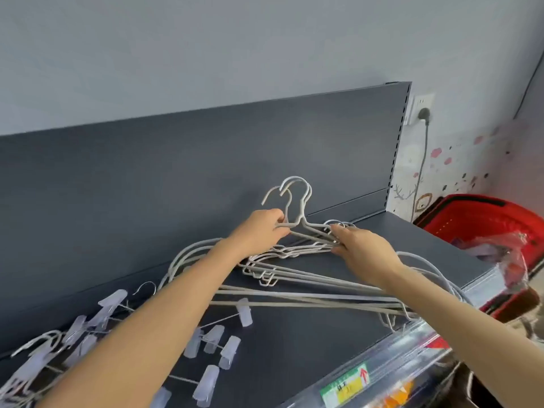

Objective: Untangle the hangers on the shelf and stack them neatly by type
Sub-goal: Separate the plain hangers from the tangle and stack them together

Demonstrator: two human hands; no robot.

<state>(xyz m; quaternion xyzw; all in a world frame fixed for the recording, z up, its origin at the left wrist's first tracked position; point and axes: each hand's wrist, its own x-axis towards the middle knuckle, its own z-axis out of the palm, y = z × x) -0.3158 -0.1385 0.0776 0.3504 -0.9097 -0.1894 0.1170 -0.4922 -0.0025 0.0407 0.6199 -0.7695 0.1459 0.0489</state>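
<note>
Head view: a person stands at a dark shelf (294, 343) and reaches both arms over it.
Shelf: all the hangers are on it, and some are mixed up together.
Big hangers (294, 296): long grey wire ones lie flat in the middle, reaching toward the front edge. They look light and a bit springy. Their hooks could catch on each other.
Clip hangers (112, 301): on the left, thin wire with see-through clips. The clips look easy to snag, so I would lift these by the hook.
Small hangers (301, 213): at the back, tipped up, hooks pointing up. They look thin, light and stiff.
Left hand (262, 228): pinches the small hangers at the neck, just under the hooks. That looks like the best place to hold.
Right hand (362, 245): fingers wrap round one shoulder end of the same bunch.
</note>
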